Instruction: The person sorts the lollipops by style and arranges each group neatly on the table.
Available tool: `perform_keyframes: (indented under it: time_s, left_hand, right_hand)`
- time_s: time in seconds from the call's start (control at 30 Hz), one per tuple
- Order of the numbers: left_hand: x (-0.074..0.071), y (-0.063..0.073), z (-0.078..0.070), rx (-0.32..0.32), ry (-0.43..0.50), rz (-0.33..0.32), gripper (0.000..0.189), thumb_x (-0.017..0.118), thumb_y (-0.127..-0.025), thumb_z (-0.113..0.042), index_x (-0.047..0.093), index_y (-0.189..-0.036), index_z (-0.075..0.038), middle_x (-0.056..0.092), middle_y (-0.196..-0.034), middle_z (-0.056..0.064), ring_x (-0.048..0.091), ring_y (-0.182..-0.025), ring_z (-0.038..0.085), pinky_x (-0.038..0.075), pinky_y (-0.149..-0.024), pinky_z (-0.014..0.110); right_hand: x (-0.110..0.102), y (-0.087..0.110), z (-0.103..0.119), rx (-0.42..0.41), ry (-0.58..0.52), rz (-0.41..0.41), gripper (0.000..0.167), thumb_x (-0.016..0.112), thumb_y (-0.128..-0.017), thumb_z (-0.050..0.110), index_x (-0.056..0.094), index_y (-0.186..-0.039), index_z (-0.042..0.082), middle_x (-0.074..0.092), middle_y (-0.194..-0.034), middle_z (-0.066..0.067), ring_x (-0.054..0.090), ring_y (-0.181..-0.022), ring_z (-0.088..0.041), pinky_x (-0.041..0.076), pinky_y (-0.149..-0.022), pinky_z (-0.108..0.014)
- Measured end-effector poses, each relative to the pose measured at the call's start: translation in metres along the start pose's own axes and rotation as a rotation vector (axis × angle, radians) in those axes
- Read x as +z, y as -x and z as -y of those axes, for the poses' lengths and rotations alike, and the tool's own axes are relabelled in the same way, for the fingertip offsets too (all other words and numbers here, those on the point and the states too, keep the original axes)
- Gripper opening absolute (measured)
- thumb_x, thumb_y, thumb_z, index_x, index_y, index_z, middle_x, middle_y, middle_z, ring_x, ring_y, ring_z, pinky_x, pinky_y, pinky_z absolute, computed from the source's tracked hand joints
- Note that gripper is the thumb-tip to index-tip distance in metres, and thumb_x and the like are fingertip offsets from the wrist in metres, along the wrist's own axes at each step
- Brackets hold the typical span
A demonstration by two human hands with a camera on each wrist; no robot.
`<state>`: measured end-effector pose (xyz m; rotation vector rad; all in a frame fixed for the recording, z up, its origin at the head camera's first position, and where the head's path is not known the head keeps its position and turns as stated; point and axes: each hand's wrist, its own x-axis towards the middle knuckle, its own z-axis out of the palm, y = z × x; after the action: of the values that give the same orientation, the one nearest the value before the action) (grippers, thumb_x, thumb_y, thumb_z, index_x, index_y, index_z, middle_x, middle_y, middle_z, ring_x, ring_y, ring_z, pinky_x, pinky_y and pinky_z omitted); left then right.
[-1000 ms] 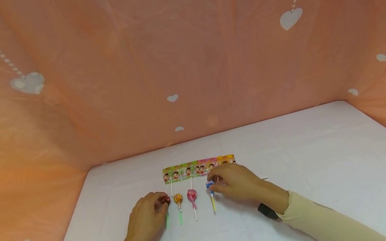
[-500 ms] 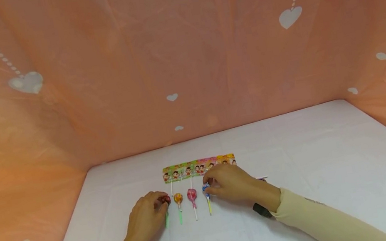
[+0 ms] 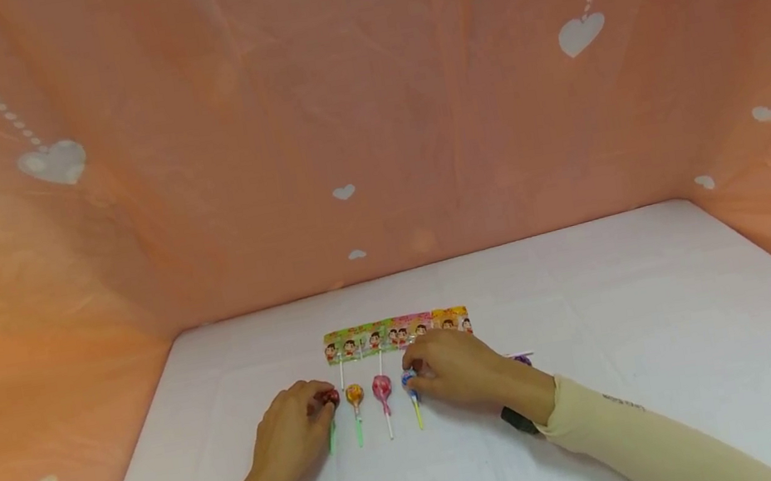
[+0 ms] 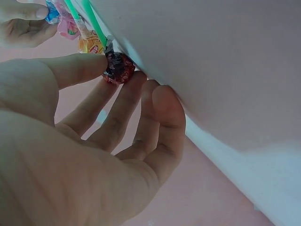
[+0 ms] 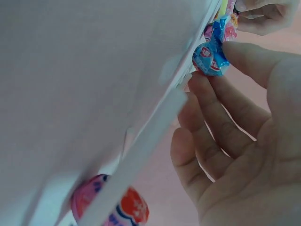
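My left hand [image 3: 291, 432] pinches the dark red wrapped head of a lollipop [image 4: 120, 68] between thumb and fingers; its green stick points toward me in the head view. To the right lie an orange lollipop [image 3: 354, 395] on a green stick and a pink lollipop [image 3: 382, 386] on a white stick. Completing this row is a blue lollipop [image 5: 210, 59] with a yellow stick, its head pinched by my right hand [image 3: 459, 368]. All four sticks point toward the near side.
Behind the row lie several flat candy packets [image 3: 349, 345], green, pink and yellow, some with white sticks. A purple lollipop [image 3: 523, 359] is partly hidden behind the right wrist. An orange cloth wall [image 3: 382, 123] stands behind the white table [image 3: 615, 305].
My right hand has slid the blue lollipop left, closer to the pink one, uncovering part of the purple lollipop. The left hand has stayed in place on the dark red lollipop.
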<state>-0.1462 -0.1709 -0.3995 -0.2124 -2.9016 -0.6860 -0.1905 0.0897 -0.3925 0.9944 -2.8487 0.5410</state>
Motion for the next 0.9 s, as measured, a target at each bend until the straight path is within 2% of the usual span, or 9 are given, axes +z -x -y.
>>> perform_keyframes:
  time_s: [0.43,0.63,0.9]
  left_hand:
    - [0.0014,-0.0014,-0.0001,0.000,-0.012,0.000,0.019,0.074,-0.085,-0.014,0.074,-0.103,-0.015,0.070,-0.090,-0.002,0.060,-0.085,0.015,0.050,-0.068,0.036]
    - [0.0015,-0.0010,0.0001,0.001,-0.008,0.001,0.019,0.074,-0.085,-0.014,0.074,-0.104,-0.015,0.070,-0.091,-0.002,0.061,-0.085,0.015,0.050,-0.068,0.036]
    - [0.0004,-0.0004,-0.0006,-0.006,-0.014,0.005,0.019,0.073,-0.085,-0.014,0.074,-0.104,-0.015,0.070,-0.092,-0.002,0.061,-0.087,0.016,0.050,-0.070,0.038]
  right_hand:
    - [0.0030,-0.0031,0.0000,-0.003,0.020,0.004,0.020,0.074,-0.088,0.036,0.075,-0.099,0.018,0.070,-0.086,0.010,0.063,-0.086,-0.007,0.052,-0.082,-0.031]
    - [0.0017,-0.0021,0.0015,0.013,0.018,0.019,0.023,0.073,-0.089,0.038,0.074,-0.103,0.020,0.070,-0.089,0.012,0.064,-0.089,-0.007,0.053,-0.085,-0.032]
    - [-0.0005,-0.0021,0.0038,-0.007,0.054,0.017,0.024,0.073,-0.089,0.039,0.074,-0.104,0.021,0.069,-0.089,0.012,0.062,-0.088,-0.006,0.053,-0.084,-0.031]
